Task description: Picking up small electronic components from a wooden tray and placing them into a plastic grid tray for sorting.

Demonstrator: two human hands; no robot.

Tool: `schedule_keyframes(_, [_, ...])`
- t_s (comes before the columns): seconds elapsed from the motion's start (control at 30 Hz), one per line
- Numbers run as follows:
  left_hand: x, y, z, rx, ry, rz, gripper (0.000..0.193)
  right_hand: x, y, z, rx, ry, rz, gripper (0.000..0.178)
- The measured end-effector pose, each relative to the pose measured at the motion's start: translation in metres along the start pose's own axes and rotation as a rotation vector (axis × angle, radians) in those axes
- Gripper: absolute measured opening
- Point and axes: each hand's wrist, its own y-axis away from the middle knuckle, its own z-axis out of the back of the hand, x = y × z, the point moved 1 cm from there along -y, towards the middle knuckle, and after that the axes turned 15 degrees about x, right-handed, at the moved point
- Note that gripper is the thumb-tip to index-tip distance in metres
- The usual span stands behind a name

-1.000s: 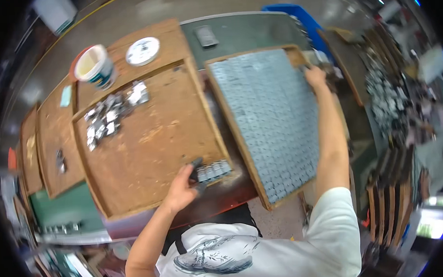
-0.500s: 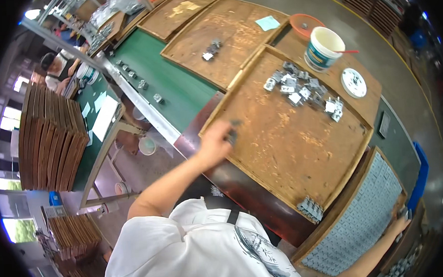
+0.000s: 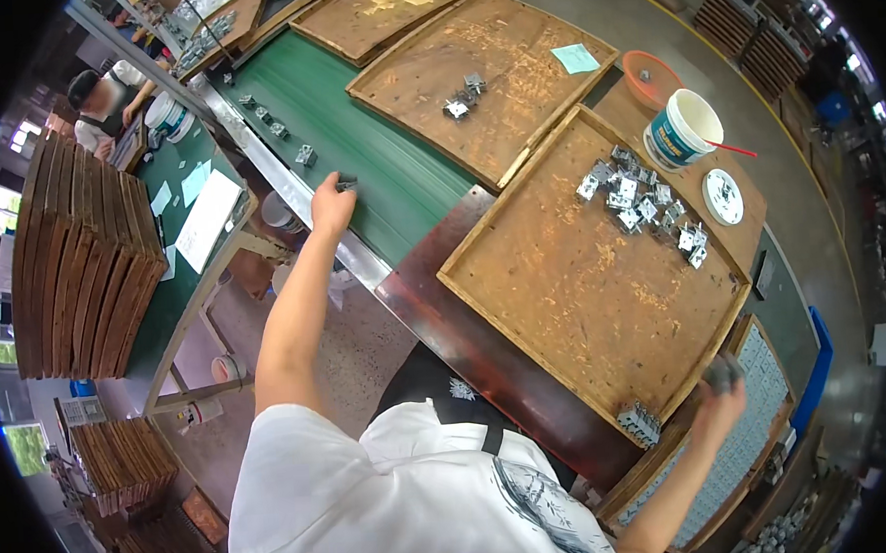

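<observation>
While the left hand (image 3: 333, 204) is hovering over the green belt (image 3: 386, 149), close to the metal rail (image 3: 304, 199) along its edge, its fingers are curling inward, dark grey at the tips; I cannot tell whether they are grasping anything. Just past them, the nearest metal part (image 3: 305, 156) is lying on the belt, and more small metal parts (image 3: 279, 131) are trailing from it along the rail edge toward the belt's far end.

At the other side, the right hand (image 3: 721, 402) is hanging by the right edge of the near wooden tray (image 3: 555, 306), its grey-tipped fingers bunching together; blur is hiding whether they are clasping something. Beside it, a compact row of metal parts (image 3: 639, 423) is sitting in that tray's near right corner, while a loose heap of metal parts (image 3: 631, 197) is lying along the far edge. Partly behind the right forearm, a tray of grey-blue pieces (image 3: 759, 375) is standing next to the near tray.

Beyond the far edge, a white bucket (image 3: 678, 136), an orange bowl (image 3: 644, 88) and a round white lid (image 3: 722, 197) are resting on the wooden worktop (image 3: 743, 166).
</observation>
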Motion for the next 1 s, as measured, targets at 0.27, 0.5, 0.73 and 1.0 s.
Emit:
schedule_keyframes(0.27, [-0.094,0.159,-0.018,0.735,1.553,-0.486,0.034,0.032,0.028,-0.168,0.433,-0.083,0.068,0.031])
schedule_keyframes(0.5, [-0.134,0.237,-0.018,0.988,1.393,-0.784,0.043,0.072,0.072,-0.214,0.738,0.448,0.234,0.031])
schedule_keyframes(0.73, [-0.145,0.260,-0.010,1.022,1.159,-0.898,0.040,0.081,0.086,-0.203,0.604,0.745,0.593,0.027])
schedule_keyframes(1.0, [-0.149,0.292,-0.025,0.929,0.973,-0.861,0.047,0.062,0.091,-0.194,0.575,0.930,0.724,0.023])
